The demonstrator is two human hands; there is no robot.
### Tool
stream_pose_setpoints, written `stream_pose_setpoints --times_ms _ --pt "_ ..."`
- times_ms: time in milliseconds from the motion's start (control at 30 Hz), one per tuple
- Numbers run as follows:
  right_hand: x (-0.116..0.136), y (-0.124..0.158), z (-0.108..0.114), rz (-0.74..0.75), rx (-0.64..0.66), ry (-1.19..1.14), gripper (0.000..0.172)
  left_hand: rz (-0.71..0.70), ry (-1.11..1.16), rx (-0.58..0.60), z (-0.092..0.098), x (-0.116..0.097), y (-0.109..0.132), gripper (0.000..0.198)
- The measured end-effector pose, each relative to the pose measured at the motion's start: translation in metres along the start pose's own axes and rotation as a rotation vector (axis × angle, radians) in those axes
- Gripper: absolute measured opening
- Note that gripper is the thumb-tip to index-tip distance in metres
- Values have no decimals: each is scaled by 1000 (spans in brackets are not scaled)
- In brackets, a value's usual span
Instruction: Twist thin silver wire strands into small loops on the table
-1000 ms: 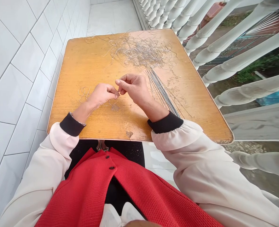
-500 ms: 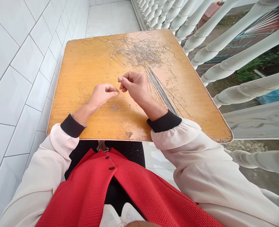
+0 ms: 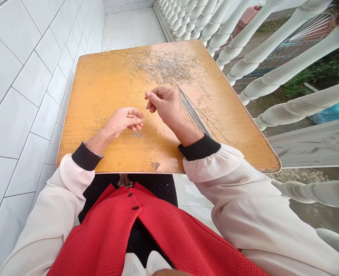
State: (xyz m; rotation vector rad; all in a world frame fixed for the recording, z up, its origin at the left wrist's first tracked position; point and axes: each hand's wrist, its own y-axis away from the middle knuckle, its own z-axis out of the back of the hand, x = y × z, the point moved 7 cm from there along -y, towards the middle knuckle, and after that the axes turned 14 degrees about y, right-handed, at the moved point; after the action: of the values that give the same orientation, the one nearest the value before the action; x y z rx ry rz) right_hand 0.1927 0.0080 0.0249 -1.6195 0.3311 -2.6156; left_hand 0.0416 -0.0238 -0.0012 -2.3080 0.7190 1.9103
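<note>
Above the worn wooden table, my left hand [image 3: 125, 122] pinches a thin wire [image 3: 144, 111] between thumb and fingers, the other fingers loosely bent. Just to its right, my right hand [image 3: 166, 102] is closed in a pinch at the same wire, which shows as a faint line between the two hands. Its ends are hidden or too fine to follow. Beyond my right hand a tangled pile of thin wires [image 3: 169, 67] lies on the tabletop. A bundle of straight grey wires [image 3: 194, 114] runs from the pile down past my right wrist. Some curly wire [image 3: 99, 118] rests beside my left hand.
The table [image 3: 85, 84] has rounded corners and chipped patches near its front edge. A white tiled wall [image 3: 22, 103] stands close on the left. White balusters [image 3: 252, 69] line the right side. My legs are under the table's near edge.
My left hand has lowered slightly and its fingers have loosened apart, with the wire now showing between the hands. My right hand stays nearly still. The view has shifted slightly.
</note>
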Motion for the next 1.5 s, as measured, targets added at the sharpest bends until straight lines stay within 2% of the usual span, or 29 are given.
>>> stream_pose_setpoints --times_ms 167,267,433,667,867,1100,1200,1367,1500 --pt "1 2 -2 -81 52 27 39 -100 -57 -59 -1 -6 -1 27" --pt "1 1 -3 -100 86 26 38 -143 -59 -50 -1 -7 -3 29" --pt "2 0 -2 -37 84 -40 40 -90 34 10 -2 0 -5 19" --pt "5 7 -3 -36 87 -121 41 -76 152 -71 5 2 -5 15" --pt "0 14 -20 -68 231 -213 33 -87 195 -104 8 2 -7 13" --pt "-5 15 -22 -54 124 -191 28 -46 193 -41 2 9 -7 13" --pt "-3 12 -18 -28 101 -156 25 -22 161 -11 8 7 -8 18" --pt "-1 9 -17 3 132 -15 28 -202 65 -151 35 -17 -10 21" --pt "2 11 -22 28 189 152 23 -316 -56 -242 41 -29 -9 18"
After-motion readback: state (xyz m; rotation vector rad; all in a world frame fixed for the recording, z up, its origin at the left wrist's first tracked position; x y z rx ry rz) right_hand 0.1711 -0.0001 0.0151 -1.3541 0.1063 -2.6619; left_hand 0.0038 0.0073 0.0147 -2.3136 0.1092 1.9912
